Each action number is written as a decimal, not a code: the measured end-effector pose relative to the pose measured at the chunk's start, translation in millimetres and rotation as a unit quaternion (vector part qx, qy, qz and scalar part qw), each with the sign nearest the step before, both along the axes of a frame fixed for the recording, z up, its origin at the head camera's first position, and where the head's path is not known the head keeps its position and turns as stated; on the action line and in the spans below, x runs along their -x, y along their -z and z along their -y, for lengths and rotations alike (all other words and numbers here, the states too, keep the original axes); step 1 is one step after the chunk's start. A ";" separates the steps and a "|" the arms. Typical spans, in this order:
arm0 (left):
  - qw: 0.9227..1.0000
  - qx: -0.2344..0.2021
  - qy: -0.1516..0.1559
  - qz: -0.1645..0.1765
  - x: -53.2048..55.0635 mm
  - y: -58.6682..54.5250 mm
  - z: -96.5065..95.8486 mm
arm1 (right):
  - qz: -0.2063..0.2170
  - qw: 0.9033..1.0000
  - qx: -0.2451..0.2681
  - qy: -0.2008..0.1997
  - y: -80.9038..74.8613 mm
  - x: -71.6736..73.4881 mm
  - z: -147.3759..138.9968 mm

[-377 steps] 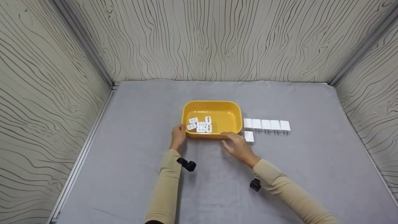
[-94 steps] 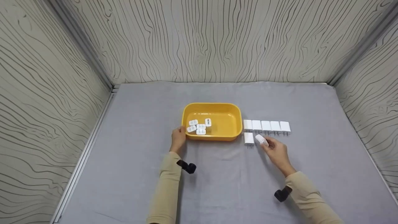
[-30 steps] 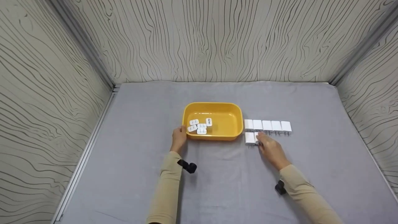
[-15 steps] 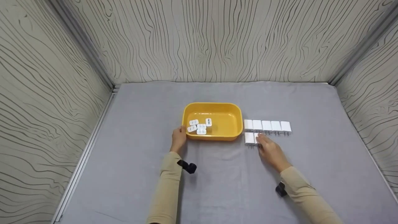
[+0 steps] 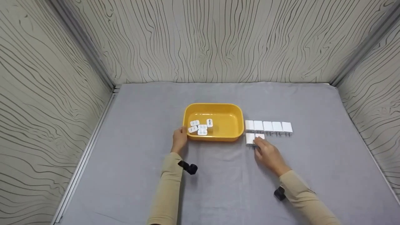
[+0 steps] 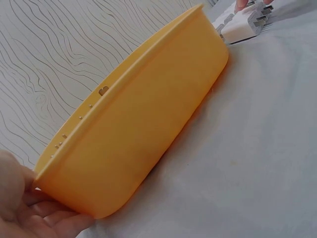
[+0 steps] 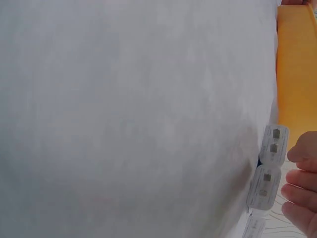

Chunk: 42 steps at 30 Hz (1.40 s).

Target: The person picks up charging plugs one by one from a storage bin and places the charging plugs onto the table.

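Note:
In the head view, my left hand (image 5: 179,139) grips the near left corner of the yellow tub (image 5: 236,137). The left wrist view shows its thumb at the rim and its fingers against the tub's outer wall. Several white plug chargers (image 5: 202,132) lie in the tub's left half, prongs up. My right hand (image 5: 269,154) is at the near row, right of the tub, fingertips over the second charger (image 5: 260,136). Against its left side lies the first charger (image 5: 250,138). In the right wrist view, the right fingers (image 7: 302,193) are loosely bent beside the chargers, enclosing none.
Behind the near pair, a straight row of several white chargers (image 5: 267,126) runs rightward from the tub, prongs toward me. Grey cloth (image 5: 218,187) covers the table. Patterned panels (image 5: 206,40) stand at the back and sides.
A charger pinched in my right hand earlier now lies beside the first in the near row. Over the last half second the right hand has shifted slightly left. The left hand stays at the tub.

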<state>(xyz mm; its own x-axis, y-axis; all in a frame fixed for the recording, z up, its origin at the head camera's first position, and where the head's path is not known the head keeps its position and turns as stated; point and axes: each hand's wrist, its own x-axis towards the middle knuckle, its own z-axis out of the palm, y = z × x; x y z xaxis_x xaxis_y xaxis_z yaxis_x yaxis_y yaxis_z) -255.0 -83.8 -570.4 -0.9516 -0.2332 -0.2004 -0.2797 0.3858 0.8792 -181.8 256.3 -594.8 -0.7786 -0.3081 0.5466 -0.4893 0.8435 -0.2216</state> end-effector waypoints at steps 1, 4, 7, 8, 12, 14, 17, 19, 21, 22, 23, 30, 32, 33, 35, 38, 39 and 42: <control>1.000 -0.002 -0.001 0.000 -0.2 -0.1 0.1 | 0.005 1.000 0.001 0.002 0.1 -0.8 1.3; 1.000 -0.003 -0.003 -0.002 -1.0 -0.5 0.1 | 0.021 1.000 0.005 0.008 -1.1 -3.8 5.0; 1.000 -0.004 -0.003 -0.004 -1.9 -0.1 -0.1 | 0.037 0.999 0.010 0.013 -2.2 -6.4 7.9; 1.000 -0.004 -0.003 -0.004 -2.1 0.1 -0.2 | 0.041 0.999 0.012 0.014 -2.9 -7.3 8.8; 1.000 0.004 -0.005 -0.022 -2.3 2.2 0.1 | 0.052 0.998 0.017 0.013 -4.1 -10.0 11.5; 0.999 0.009 -0.009 -0.035 -2.3 2.1 0.2 | 0.058 0.998 0.018 0.014 -4.8 -11.2 12.5; 0.999 0.008 -0.017 -0.049 -1.4 1.8 0.8 | 0.070 0.997 0.019 0.019 -5.0 -12.7 13.3; 0.999 0.004 -0.025 -0.046 -1.4 1.0 1.1 | 0.075 0.997 0.021 0.021 -4.6 -13.5 13.3; 0.998 0.001 -0.033 -0.045 -1.7 0.7 1.5 | 0.077 0.997 0.025 0.020 -4.3 -14.6 12.8; 0.998 -0.001 -0.036 -0.043 -2.1 1.0 1.7 | 0.075 0.997 0.027 0.019 -4.1 -15.2 12.4; 0.998 -0.003 -0.039 -0.041 -2.7 1.4 1.9 | 0.072 0.997 0.029 0.017 -4.1 -15.8 11.9; 0.998 -0.004 -0.039 -0.046 -11.3 1.5 0.8 | 0.046 0.998 0.030 0.002 -4.5 -18.7 10.0; 0.998 -0.002 -0.036 -0.047 -13.3 0.5 -0.2 | 0.045 0.998 0.031 0.000 -5.4 -19.5 11.3; 0.998 0.000 -0.036 -0.047 -14.0 0.0 -0.6 | 0.047 0.998 0.033 0.000 -6.1 -20.1 12.1; 0.998 0.002 -0.040 -0.043 -15.7 -0.7 -1.8 | 0.056 0.998 0.037 0.003 -7.6 -21.8 13.7; 0.998 0.007 -0.045 -0.045 -18.8 -0.2 -3.6 | 0.076 0.996 0.048 0.010 -10.5 -24.8 15.5; 0.998 0.008 -0.046 -0.047 -20.1 -0.2 -4.5 | 0.081 0.995 0.053 0.013 -11.8 -25.9 16.3; 0.997 0.010 -0.045 -0.056 -23.9 0.4 -6.4 | 0.096 0.993 0.071 0.022 -14.8 -29.6 19.2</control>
